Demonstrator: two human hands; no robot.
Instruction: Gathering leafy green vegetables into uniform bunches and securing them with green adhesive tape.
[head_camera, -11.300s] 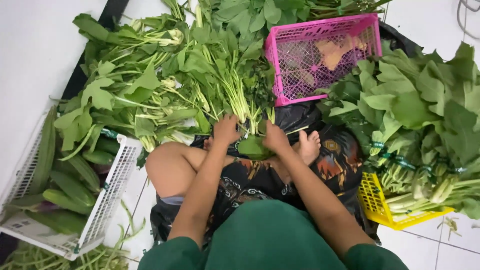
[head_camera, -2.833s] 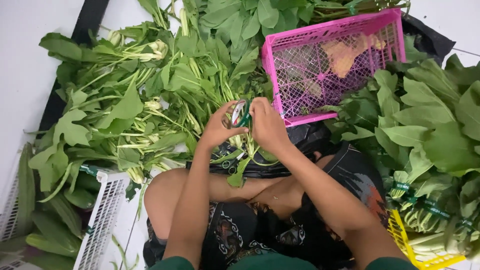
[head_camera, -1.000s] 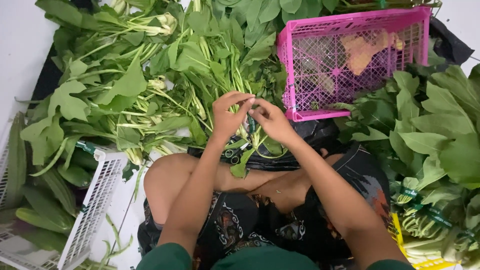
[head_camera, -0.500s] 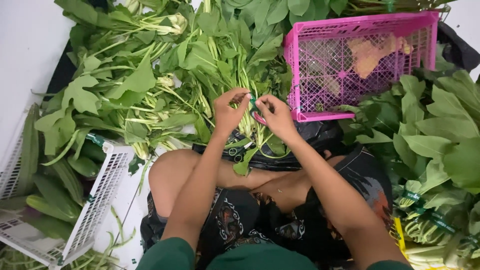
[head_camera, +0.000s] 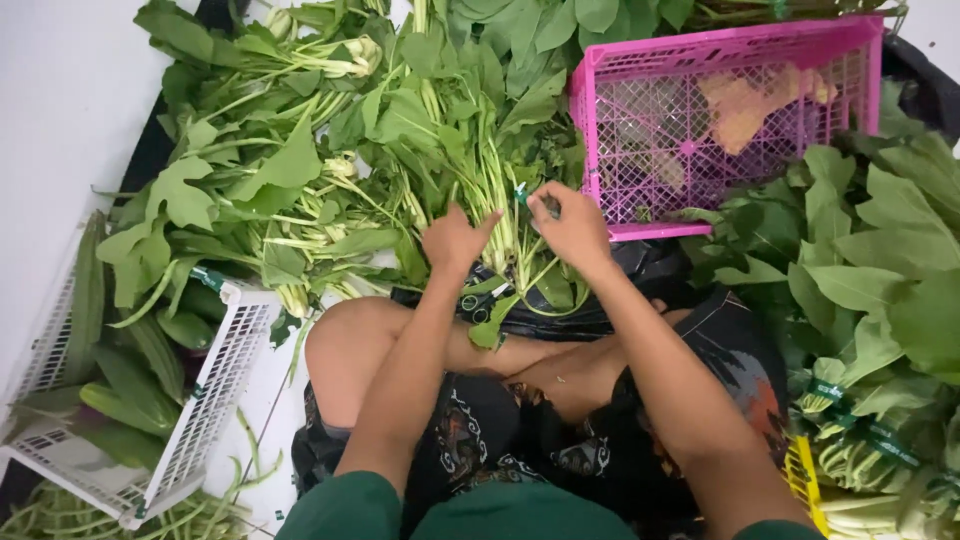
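A bunch of greens (head_camera: 497, 190), stems running twelve to six, is steadied by the left hand (head_camera: 452, 238) at nine, while a green tie (head_camera: 522, 195) is pinched by the right hand (head_camera: 572, 222) at three.

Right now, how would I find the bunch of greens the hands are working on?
Find the pink basket. Just left of it, a bunch of leafy greens lies stems toward the person's knees. Only this bunch has the left hand and right hand on its stems.
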